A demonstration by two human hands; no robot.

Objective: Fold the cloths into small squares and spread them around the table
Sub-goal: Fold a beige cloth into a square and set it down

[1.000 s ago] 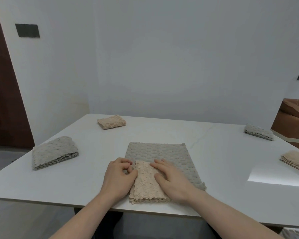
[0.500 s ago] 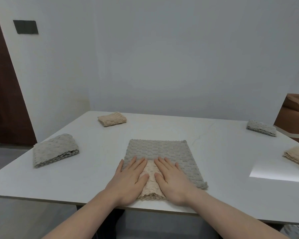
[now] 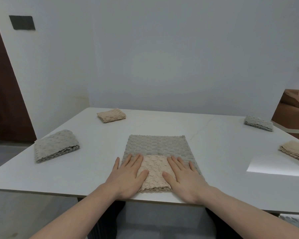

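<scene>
White stone-look bench (image 3: 214, 152) carries everything, and on it you already have four folded cloths set well apart: a grey folded cloth (image 3: 56, 145) at the left edge, a beige folded cloth (image 3: 111, 115) far left, another grey one (image 3: 258, 123) far right, and a beige stack (image 3: 295, 151) at the right edge. Next in size is the flat grey cloth (image 3: 156, 146) lying open in front of you, its near part hidden beneath your hands. On top of that near part sits the beige folded square (image 3: 154, 173), its layered edge facing you just short of the bench's near edge.

Your left hand (image 3: 128, 175) and right hand (image 3: 185, 176) lie flat on either side of that square, fingers straight and slightly spread, thumbs turned in onto the beige fabric; neither pinches anything. The square lies directly between your two palms, equally near to both, slightly longer near-to-far than across.

My reading is that the fold is finished and you are pressing it flat. To place it you must lift it off the grey cloth, and the free spots appear to be toward the middle and far centre. Grip both side edges together, or the stacked layers may slip apart and drag the grey cloth beneath.
</scene>
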